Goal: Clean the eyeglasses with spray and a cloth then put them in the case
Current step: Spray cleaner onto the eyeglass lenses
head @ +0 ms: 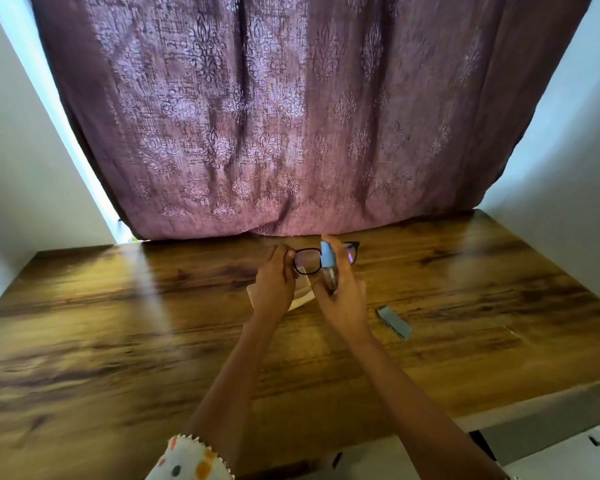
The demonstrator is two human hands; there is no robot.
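Observation:
My left hand (274, 278) grips the black-framed eyeglasses (307, 263) by their left end and holds them up above the wooden table (118, 323). My right hand (340, 296) is wrapped around a small spray bottle (327, 266) with a light blue top, held upright right in front of the lenses. One finger rests on the bottle's top. A pale, flat object (300, 299), perhaps the case or the cloth, lies on the table under my hands and is mostly hidden by them.
A small blue-grey folded item (394, 322) lies on the table to the right of my hands. A purple patterned curtain (291, 116) hangs behind the table's far edge. White walls flank it. The table's near right edge drops off to pale furniture.

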